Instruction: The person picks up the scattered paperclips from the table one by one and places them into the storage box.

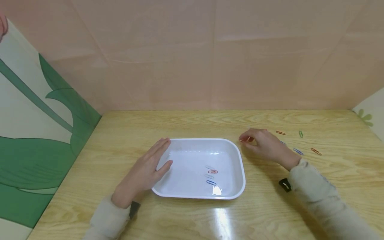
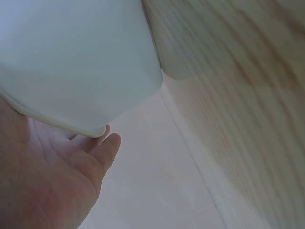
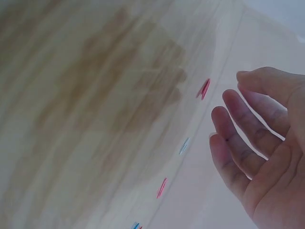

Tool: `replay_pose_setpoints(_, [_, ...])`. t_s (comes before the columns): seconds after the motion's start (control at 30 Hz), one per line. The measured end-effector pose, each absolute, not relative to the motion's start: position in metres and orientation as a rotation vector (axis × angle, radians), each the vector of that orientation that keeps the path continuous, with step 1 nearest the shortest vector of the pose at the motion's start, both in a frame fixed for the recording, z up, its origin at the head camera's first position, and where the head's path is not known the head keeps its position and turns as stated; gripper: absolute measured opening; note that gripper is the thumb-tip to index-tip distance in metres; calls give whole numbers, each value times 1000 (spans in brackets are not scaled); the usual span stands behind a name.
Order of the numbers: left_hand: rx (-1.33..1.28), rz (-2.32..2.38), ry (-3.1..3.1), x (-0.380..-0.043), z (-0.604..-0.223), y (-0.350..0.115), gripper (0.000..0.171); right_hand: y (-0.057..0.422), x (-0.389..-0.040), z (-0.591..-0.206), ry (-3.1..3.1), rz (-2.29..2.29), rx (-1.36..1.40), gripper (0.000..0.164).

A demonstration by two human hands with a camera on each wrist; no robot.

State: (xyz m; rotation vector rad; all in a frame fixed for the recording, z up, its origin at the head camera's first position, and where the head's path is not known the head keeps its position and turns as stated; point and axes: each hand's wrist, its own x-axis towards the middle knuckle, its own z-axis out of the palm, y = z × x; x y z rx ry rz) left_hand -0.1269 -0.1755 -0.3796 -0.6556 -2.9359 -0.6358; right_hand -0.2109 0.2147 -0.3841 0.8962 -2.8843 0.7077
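Observation:
My left hand [image 1: 147, 170] rests on the left rim of a white tray [image 1: 186, 190], its fingers along the outside and its thumb over the edge. The left wrist view shows the same hand [image 2: 62, 167] against the tray's side. Inside the tray lie a red paper clip [image 1: 212, 172], a blue paper clip [image 1: 211, 182] and pale ones. Just right of the tray, above the table, my right hand [image 1: 267, 145] pinches with thumb and index finger. A small reddish paper clip shows faintly at the fingertips; in the right wrist view the fingers [image 3: 248, 129] hide it.
Several loose paper clips lie on the wooden table [image 1: 126, 133] to the right: red [image 1: 280, 132], green [image 1: 301, 134], blue [image 1: 298, 151] and another red one [image 1: 316, 151]. A pink-beige covering [image 1: 210, 66] stands behind the table, and a green-patterned panel [image 1: 36, 160] at the left.

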Motion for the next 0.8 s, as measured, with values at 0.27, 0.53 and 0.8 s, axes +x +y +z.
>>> replay_pose_setpoints(0.27, [-647,-637,-2943,-127,-379,-175,64,218,-217,-385,-2956,701,896,16])
replay_pose_setpoints(0.53, [-652,-628,-2937,-127,-380,-175,64,216,-221,-389,-2963,638,951,17])
replay_pose_setpoints(0.8, [-661,-629,-2931,-127,-380,-175,64,215,-223,-390,-2958,624,929,13])
